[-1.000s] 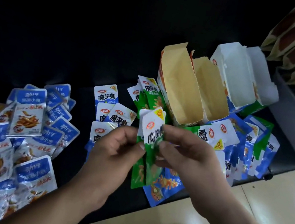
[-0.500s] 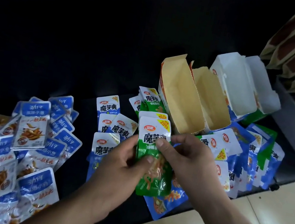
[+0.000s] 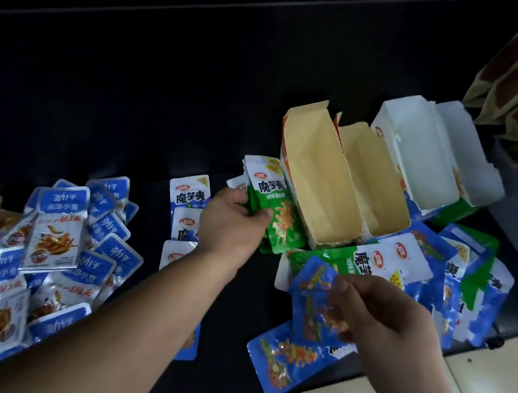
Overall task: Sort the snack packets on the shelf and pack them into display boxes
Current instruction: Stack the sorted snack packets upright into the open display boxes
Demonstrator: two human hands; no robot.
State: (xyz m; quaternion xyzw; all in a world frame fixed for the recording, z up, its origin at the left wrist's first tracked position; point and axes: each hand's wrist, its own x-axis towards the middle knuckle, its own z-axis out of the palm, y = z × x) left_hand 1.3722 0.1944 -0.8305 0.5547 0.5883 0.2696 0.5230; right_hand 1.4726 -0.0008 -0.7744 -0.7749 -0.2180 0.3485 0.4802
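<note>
At the centre of the frame our left hand (image 3: pixel 232 222) grips a small stack of green packets (image 3: pixel 281 220), fingers curled round its left edge, just beside the wall of the open tan display box (image 3: pixel 317 185). At lower right our right hand (image 3: pixel 381 319) pinches a blue packet (image 3: pixel 313 294) between thumb and fingertips, over the loose heap on the dark shelf (image 3: pixel 195 117). A white display box (image 3: pixel 427 163) stands open at upper right, and blue fish packets (image 3: pixel 56 231) lie piled at lower left.

We judge these packets light, thin and glossy, so a stack will likely fan and slip unless we clamp it across the flat faces. Single ones lift best by a sealed edge, which is stiffer than the soft middle. Going into the box, we would keep the stack squared and upright
</note>
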